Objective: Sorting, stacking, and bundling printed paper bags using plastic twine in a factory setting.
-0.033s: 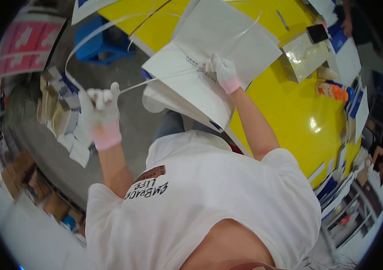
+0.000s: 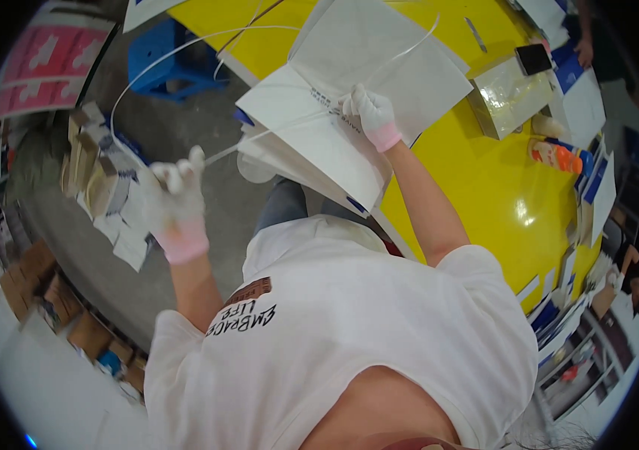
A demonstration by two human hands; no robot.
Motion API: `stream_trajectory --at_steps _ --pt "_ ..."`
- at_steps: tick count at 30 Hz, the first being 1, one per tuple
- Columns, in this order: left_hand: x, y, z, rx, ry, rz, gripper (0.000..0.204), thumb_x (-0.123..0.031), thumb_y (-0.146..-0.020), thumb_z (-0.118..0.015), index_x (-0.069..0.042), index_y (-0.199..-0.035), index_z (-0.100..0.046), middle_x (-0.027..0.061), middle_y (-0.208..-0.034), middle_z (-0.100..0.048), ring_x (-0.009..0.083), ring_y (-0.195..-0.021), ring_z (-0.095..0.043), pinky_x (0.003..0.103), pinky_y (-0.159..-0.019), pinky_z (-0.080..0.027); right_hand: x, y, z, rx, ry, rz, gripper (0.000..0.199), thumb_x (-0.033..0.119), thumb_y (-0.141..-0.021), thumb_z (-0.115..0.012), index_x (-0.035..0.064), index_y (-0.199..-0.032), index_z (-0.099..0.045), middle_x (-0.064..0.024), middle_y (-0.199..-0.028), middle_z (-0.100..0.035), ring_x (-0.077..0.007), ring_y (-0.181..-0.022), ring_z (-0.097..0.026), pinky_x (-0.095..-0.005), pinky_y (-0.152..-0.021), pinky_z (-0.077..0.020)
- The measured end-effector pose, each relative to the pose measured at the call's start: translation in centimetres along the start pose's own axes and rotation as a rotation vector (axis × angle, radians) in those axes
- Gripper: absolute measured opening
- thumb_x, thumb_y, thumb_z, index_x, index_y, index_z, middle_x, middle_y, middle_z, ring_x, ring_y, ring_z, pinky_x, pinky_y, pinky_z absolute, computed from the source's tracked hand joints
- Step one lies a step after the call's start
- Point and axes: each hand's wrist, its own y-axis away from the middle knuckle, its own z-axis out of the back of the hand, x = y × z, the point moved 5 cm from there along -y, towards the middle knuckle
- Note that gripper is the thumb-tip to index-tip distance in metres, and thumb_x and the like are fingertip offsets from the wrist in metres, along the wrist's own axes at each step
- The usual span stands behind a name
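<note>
While gloved left hand pinches thin white cord, flat paper bags.

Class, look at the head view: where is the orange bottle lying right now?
The orange bottle lies on its side on the yellow table, at the picture's right, just below the clear-wrapped box and beside the blue and white sheets.

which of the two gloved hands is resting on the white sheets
The right hand, pressing the white sheets on the yellow table; the left hand is raised off-table, gripping a white strip.
</note>
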Motion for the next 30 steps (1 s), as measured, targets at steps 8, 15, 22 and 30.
stream_trajectory --at_steps 8,15,22,30 --pt "11.0 15.6 8.4 -0.491 0.504 0.197 0.021 -0.015 -0.092 -0.044 -0.002 -0.079 -0.052 0.0077 -0.087 -0.057 0.0272 -0.110 -0.048 0.038 -0.098 -0.043 -0.2 -1.7 -0.9 0.070 0.044 -0.051 0.048 0.032 -0.094 -0.043 0.0057 -0.054 -0.046 -0.0008 -0.054 -0.043 -0.0131 -0.057 -0.046 -0.0351 -0.077 -0.0468" --pt "23.8 13.6 20.1 -0.391 0.826 0.347 0.032 -0.019 -0.093 -0.038 0.009 -0.108 -0.042 0.0195 -0.120 -0.047 0.0286 -0.115 -0.044 0.036 -0.093 -0.044 0.5 -2.0 -0.1 -0.063 0.145 -0.103 0.042 0.028 -0.094 -0.045 0.0038 -0.060 -0.053 -0.0048 -0.058 -0.053 -0.0136 -0.058 -0.053 -0.0312 -0.069 -0.0493" --pt "36.0 5.0 24.3 -0.621 0.145 0.669 0.046 -0.029 -0.090 -0.041 0.007 -0.117 -0.044 0.0207 -0.120 -0.050 0.0351 -0.111 -0.049 0.042 -0.093 -0.042 9.7 -7.8 7.2 -0.398 0.694 0.391 0.026 0.021 -0.089 -0.045 0.0028 -0.086 -0.065 -0.0111 -0.088 -0.063 -0.0211 -0.070 -0.059 -0.0275 -0.066 -0.0470" --pt "38.5 -0.3 19.2 -0.305 0.524 0.889 0.041 -0.028 -0.090 -0.042 0.004 -0.114 -0.047 0.0205 -0.113 -0.053 0.0333 -0.104 -0.052 0.041 -0.087 -0.044 4.0 -19.5 16.2 0.064 1.573 -0.302 0.042 0.040 -0.085 -0.041 0.0066 -0.098 -0.064 -0.0175 -0.111 -0.058 -0.0347 -0.099 -0.054 -0.0383 -0.087 -0.0398"
